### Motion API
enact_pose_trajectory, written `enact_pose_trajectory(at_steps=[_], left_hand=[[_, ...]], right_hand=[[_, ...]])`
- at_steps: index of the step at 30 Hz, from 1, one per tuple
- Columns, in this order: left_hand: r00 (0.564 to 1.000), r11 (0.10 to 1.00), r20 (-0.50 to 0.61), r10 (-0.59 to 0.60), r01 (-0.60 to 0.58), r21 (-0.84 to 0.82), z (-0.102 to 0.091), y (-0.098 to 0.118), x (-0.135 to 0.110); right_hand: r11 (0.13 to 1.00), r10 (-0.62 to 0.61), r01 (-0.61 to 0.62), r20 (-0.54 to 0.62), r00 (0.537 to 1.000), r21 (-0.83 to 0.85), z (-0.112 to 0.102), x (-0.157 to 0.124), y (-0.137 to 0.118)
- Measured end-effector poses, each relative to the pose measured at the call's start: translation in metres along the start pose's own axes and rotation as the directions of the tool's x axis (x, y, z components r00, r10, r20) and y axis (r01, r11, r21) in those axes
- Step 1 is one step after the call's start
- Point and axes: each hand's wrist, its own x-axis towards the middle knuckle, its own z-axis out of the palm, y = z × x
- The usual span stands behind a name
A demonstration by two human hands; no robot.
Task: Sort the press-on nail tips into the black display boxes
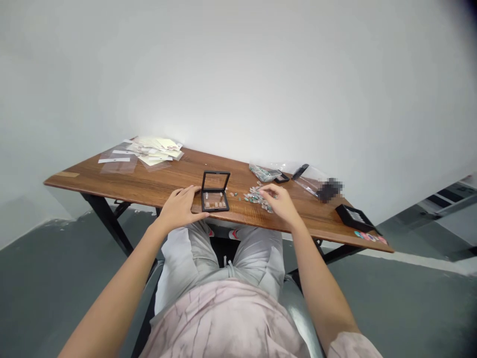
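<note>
A small black box (215, 200) with its clear lid raised stands near the front edge of the wooden table (149, 181); a few small pale pieces lie inside it. My left hand (181, 206) rests at the box's left side, fingers curled against its frame. Just right of the box lies a scatter of small greenish and pale pieces (255, 196). My right hand (280, 201) hovers over that scatter with fingertips pinched together; whether a piece is between them is too small to see.
A pile of clear bags and pale cards (149, 150) lies at the table's far left. A bag of small pieces (265, 173), a dark phone-like object (300, 171) and another black box (354, 217) lie on the right side, with coloured pieces (370, 237) at the right edge.
</note>
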Motion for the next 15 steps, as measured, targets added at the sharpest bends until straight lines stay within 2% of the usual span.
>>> enact_pose_trajectory(at_steps=[3,6,10,15], left_hand=[[1.0,1.0,-0.006,0.001,-0.001,-0.005,0.0,0.0,0.0],[1.0,1.0,-0.007,0.0,0.0,-0.008,0.001,0.0,0.0],[1.0,1.0,-0.003,0.0,0.0,0.012,0.0,0.0,0.0],[1.0,1.0,0.001,0.007,-0.007,0.026,-0.001,0.001,-0.001]], right_hand=[[0.993,0.1,-0.104,-0.079,0.992,-0.054,-0.033,-0.013,0.029],[0.975,0.152,-0.166,-0.101,0.983,-0.145,-0.052,-0.027,0.052],[0.961,0.151,-0.147,0.001,0.989,-0.234,-0.052,-0.04,0.065],[0.949,0.143,-0.132,0.018,0.989,-0.287,-0.042,-0.043,0.068]])
